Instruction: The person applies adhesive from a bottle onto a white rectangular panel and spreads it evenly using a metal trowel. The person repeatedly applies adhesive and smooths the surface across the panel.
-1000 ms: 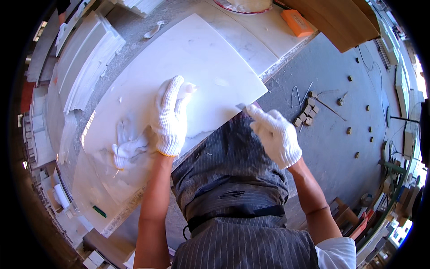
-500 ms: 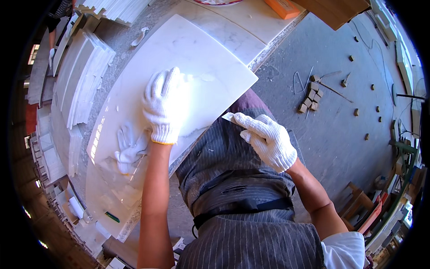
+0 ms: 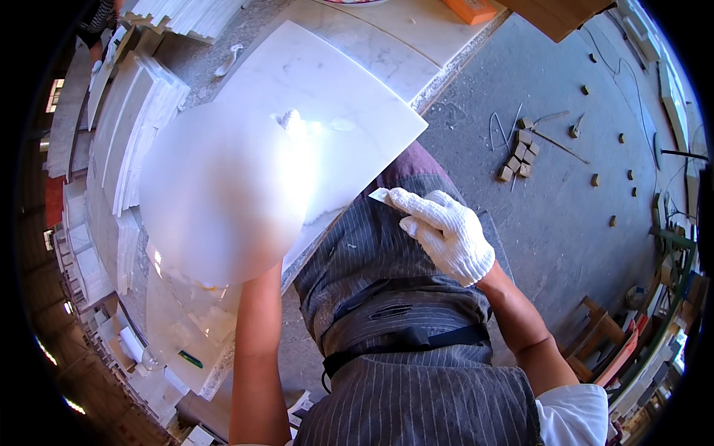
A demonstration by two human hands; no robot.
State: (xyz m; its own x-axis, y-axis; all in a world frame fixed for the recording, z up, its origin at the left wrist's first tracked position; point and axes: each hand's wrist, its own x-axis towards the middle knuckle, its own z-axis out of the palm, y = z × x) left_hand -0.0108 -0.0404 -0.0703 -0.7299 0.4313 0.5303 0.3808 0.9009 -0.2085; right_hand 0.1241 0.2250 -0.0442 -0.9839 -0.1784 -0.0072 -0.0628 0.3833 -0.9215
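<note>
A white marble slab (image 3: pixel 357 97) with faint grey veins lies on the bench. My left hand (image 3: pixel 291 121), in a white knit glove, rests on it. A round pale blur covers most of that hand, but its fingertips show stretched out on the slab. In another white glove, my right hand (image 3: pixel 445 230) is off the slab's near edge, above my striped apron (image 3: pixel 394 297). Its fingers and thumb pinch a small flat scraper blade (image 3: pixel 380 195), whose pale tip points left toward the slab.
A green-and-black cutter (image 3: pixel 190 359) lies on the slab's lower left part. Stacked pale stone strips (image 3: pixel 145 126) stand left. An orange box (image 3: pixel 471 10) and a cardboard box (image 3: pixel 558 16) are at the top. Small wooden blocks (image 3: pixel 520 156) and wires lie on the floor at right.
A round blur now covers most of my left hand and the loose glove on the slab, both plain before. My right hand and the blade have barely moved.
</note>
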